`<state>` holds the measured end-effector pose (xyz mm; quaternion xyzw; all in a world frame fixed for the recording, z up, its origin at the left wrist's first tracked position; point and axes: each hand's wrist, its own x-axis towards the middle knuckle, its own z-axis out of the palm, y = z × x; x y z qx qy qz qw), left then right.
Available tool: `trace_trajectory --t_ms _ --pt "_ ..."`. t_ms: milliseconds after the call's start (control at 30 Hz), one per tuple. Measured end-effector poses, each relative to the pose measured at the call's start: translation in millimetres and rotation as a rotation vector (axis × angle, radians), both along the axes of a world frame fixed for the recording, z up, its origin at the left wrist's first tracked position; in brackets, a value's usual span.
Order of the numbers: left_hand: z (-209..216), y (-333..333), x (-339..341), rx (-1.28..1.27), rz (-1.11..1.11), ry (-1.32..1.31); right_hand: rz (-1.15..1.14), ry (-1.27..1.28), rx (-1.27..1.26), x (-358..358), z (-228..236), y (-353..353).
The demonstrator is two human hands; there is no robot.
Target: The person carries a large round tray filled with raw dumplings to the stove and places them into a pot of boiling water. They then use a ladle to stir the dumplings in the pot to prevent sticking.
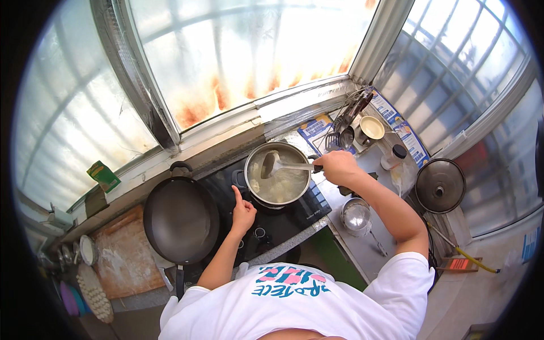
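A steel pot (247,182) stands on the black cooktop, filled with cloudy liquid in which several pale lumps show. My right hand (336,168) is closed around the dark handle of a metal ladle (289,166). The ladle reaches leftward over the pot, its bowl at the liquid's surface; how deep it dips I cannot tell. Just left of the pot, my left hand (243,215) holds nothing. Its index finger stretches toward the pot's side handle (239,179) while the other fingers are bent; whether the fingertip touches the handle is unclear.
A black frying pan (181,221) sits left of the cooktop (224,184). Beyond it lies a floured wooden board (127,255). To the right are a steel strainer (356,215), a capped jar (394,157), a cream bowl (372,128), hanging-style utensils (346,136) and a dark lid (440,186).
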<state>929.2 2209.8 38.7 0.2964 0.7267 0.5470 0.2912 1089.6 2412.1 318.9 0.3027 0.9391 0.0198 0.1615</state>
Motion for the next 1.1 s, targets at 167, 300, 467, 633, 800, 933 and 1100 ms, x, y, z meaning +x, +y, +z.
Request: trace_trajectory --t_ms 167,300,467,633,800,933,1100 --pt "0.6 0.8 0.3 -0.013 0.001 0.003 0.087 0.044 0.243 7.0 8.2 6.4" --pt "2.2 0.1 0.2 -0.009 -0.007 -0.008 0.175 0.095 0.484 5.6 -6.3 7.4" --pt "1.6 0.4 -0.9 -0.002 -0.011 -0.033 0.294 0.128 0.649 1.0 -29.7 16.7" --pt "0.2 0.0 -1.2 0.000 -0.012 -0.023 0.309 -0.019 0.689 -7.5 -39.5 9.4" --pt "1.1 0.1 -0.3 -0.011 -0.010 -0.021 0.242 -0.197 0.615 -9.9 -52.4 7.3" --pt "0.5 -1.2 -1.1 -0.010 -0.016 0.008 0.163 -0.283 0.415 -14.5 -38.0 -5.3" --pt "4.4 -0.8 0.3 0.005 -0.019 -0.006 0.166 -0.357 0.262 -12.8 -26.8 -6.3"
